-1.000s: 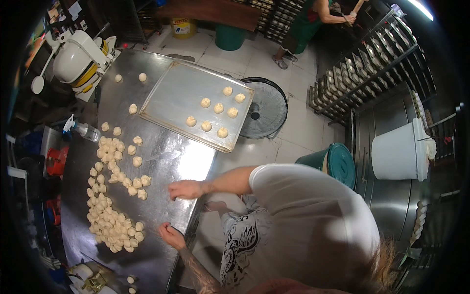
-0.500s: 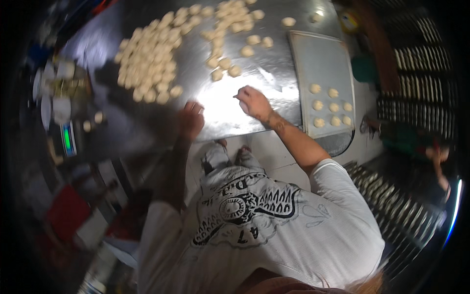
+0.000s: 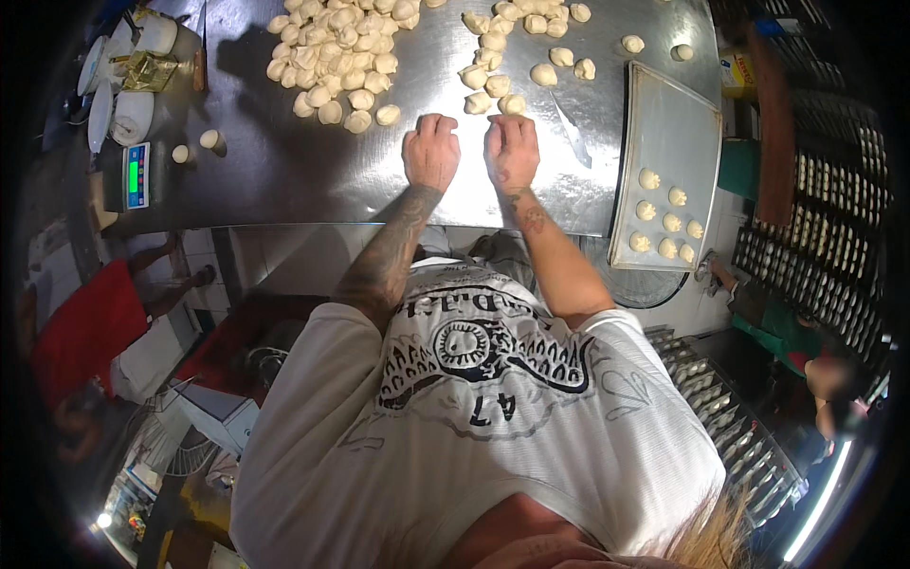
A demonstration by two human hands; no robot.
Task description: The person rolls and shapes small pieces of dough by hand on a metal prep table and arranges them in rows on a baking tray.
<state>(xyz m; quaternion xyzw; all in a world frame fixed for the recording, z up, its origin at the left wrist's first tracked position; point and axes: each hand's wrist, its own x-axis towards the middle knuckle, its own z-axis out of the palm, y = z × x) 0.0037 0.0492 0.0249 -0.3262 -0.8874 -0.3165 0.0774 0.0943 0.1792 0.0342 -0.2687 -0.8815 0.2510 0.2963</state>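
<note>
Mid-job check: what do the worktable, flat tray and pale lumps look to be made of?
Worktable: metal, probably stainless steel, smooth and shiny; it throws back bright glare. Flat tray: likely sheet metal too, duller grey, with a thin rim; I can't tell whether it's coated. Pale lumps: probably raw dough, soft-looking and matte, judging by their creamy colour and uneven, folded surfaces.

A stainless-steel table [image 3: 313, 185] bears a crowded heap of dough balls [image 3: 336, 57] ahead and leftward of the left hand [image 3: 432, 152], and a looser trail of dough balls [image 3: 488, 59] ahead of the right hand [image 3: 512, 152], its nearest piece just beyond that hand. Right of the right hand lie a thin, pale blade [image 3: 572, 131] and, farther out, a metal baking tray [image 3: 673, 114] jutting past the near edge. Well left of the left hand sit two small dough balls [image 3: 210, 139] and a digital scale [image 3: 136, 176] with a lit green display
</note>
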